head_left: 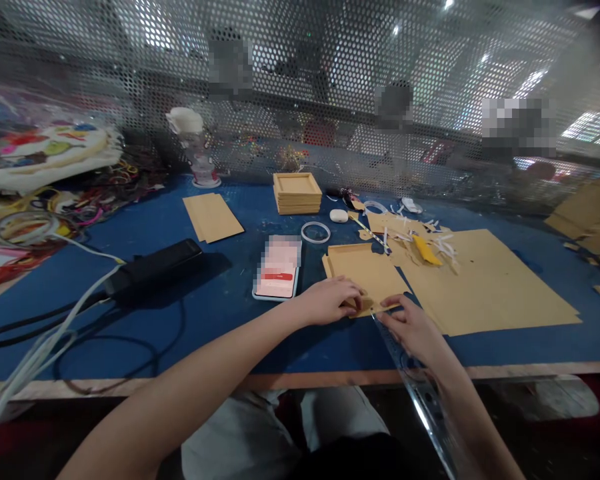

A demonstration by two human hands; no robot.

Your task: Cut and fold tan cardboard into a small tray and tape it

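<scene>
1. The brown paper piece (365,270) lies flat on the blue desk (230,220), near its front edge, just left of the large brown sheet (485,287); both hands rest on its near edge.
2. The large brown sheet spreads over the right part of the desk, with white and yellow scraps (425,247) scattered on its far corner.
3. A black device (153,267) with cables lies on the left half of the desk.
4. The left hand (330,300) presses fingers down on the near left corner of the brown paper piece, holding it flat.
5. The right hand (413,327) pinches the near right corner of that piece; a clear ruler (420,393) runs under this hand and out over the desk's front edge.
6. A phone (277,270) lies just left of the piece.
7. A stack of small square frames (297,192) stands farther back.
8. A white ring (315,232) lies between the stack and the piece.
</scene>
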